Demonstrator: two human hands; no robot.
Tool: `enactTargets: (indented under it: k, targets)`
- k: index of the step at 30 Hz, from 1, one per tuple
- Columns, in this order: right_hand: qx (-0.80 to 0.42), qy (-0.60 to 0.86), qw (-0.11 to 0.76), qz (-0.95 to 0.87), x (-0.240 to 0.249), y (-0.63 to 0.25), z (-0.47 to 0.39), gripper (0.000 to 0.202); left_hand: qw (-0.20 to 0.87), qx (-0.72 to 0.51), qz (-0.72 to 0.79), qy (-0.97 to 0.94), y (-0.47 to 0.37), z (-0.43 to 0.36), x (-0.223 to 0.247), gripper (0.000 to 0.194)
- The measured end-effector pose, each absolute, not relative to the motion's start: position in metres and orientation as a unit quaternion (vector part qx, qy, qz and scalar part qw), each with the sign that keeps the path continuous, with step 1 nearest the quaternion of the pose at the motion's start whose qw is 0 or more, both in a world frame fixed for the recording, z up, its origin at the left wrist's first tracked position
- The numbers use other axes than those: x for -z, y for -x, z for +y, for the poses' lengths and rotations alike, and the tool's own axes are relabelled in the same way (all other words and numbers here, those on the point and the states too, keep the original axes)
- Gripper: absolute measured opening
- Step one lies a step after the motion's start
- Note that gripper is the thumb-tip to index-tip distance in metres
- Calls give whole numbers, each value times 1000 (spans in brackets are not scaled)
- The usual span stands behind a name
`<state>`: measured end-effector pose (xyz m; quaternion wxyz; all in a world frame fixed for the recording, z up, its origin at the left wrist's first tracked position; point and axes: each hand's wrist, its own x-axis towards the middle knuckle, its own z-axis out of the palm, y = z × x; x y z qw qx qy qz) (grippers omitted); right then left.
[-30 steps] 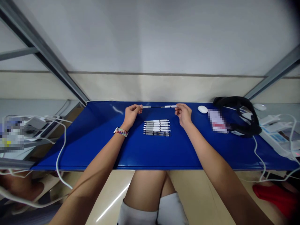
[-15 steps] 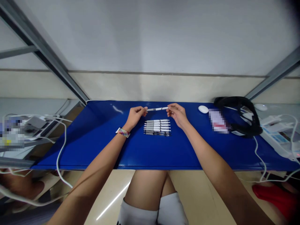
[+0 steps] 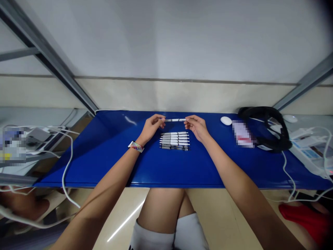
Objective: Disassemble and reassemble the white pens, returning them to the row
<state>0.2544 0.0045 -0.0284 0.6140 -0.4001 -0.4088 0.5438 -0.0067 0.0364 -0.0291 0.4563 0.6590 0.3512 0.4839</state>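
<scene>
A white and grey pen (image 3: 174, 120) lies crosswise between my two hands, beyond a row of other pens. My left hand (image 3: 153, 125) pinches its grey left end between thumb and fingers. At the right end, the fingertips of my right hand (image 3: 197, 126) are closed on the same pen. Nearer to me on the blue table (image 3: 109, 156), several white and grey pens (image 3: 174, 138) lie side by side, tips to the left. The nearest pen (image 3: 173, 148) in the row looks darker and partly clear.
On the right stand a white computer mouse (image 3: 226, 121), a blurred card or packet (image 3: 242, 134) and a black headset-like strap (image 3: 279, 133). A white power strip (image 3: 309, 152) with cables is at the far right. Another cable (image 3: 68, 166) hangs over the left side. A wall (image 3: 166, 97) closes off the back.
The held pen has turned slightly to lie nearly level, its left end raised a little with my left hand. My right hand and the row of pens have hardly moved.
</scene>
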Motion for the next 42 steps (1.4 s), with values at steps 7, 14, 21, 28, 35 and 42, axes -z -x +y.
enactTargets:
  k: [7, 14, 21, 28, 35, 42]
  targets:
    - [-543, 403, 612, -410, 30, -253, 5, 28, 422, -480, 359, -680, 9, 37, 27, 39]
    - [-544, 397, 616, -408, 31, -253, 5, 28, 394, -481, 354, -698, 10, 39, 30, 52]
    - [-542, 405, 611, -410, 32, -253, 6, 28, 429, -472, 368, -676, 8, 38, 30, 49]
    - [-541, 398, 607, -424, 37, -252, 7, 24, 390, -486, 377, -685, 8, 38, 32, 20]
    - [-539, 404, 607, -422, 34, -252, 5, 25, 410, -486, 388, -667, 8, 38, 29, 26]
    - [-547, 403, 605, -416, 33, -253, 6, 19, 412, -498, 394, -653, 8, 39, 30, 26]
